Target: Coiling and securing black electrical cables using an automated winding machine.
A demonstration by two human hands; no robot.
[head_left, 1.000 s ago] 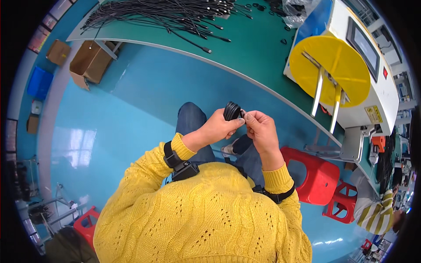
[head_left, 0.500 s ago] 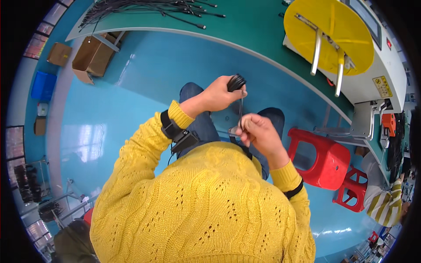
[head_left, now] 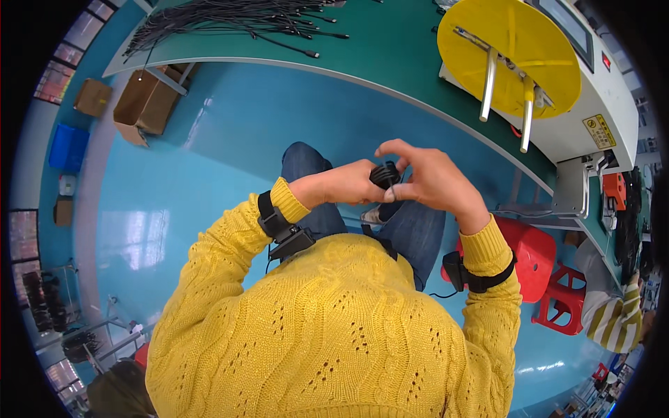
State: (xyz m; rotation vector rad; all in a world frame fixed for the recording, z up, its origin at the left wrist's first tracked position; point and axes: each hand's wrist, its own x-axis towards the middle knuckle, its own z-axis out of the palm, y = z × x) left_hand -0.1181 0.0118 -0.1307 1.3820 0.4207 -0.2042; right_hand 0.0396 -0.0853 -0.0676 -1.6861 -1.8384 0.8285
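- Clock centred on the coil; 12 is straight ahead of the wearer.
- Coil of black cable [head_left: 385, 175]: at centre, held in the air between the two hands, above the lap of the seated wearer and short of the surface.
- Left hand [head_left: 348, 182]: at 9, fingers closed on the coil, gripping it from that side.
- Right hand [head_left: 439, 180]: at 3, thumb and forefinger spread apart about the coil, thumb tip by its near edge. Cannot tell whether the other fingers pinch any cable.
- Green surface [head_left: 390, 52]: runs across from about 10 to 3.
- Loose bundle of black cables [head_left: 216, 24]: on the surface between 10 and 11, several plug ends toward the right.
- White winding machine [head_left: 601, 97]: near 2; its yellow disc [head_left: 533, 38] bears two protruding rods [head_left: 490, 87].
- Red plastic stool [head_left: 535, 261]: at 4, a second red stool [head_left: 559, 296] beyond it.
- Open cardboard box [head_left: 146, 104]: between 9 and 10, well apart.
- Co-worker's striped sleeve [head_left: 617, 324]: near 4, far off.
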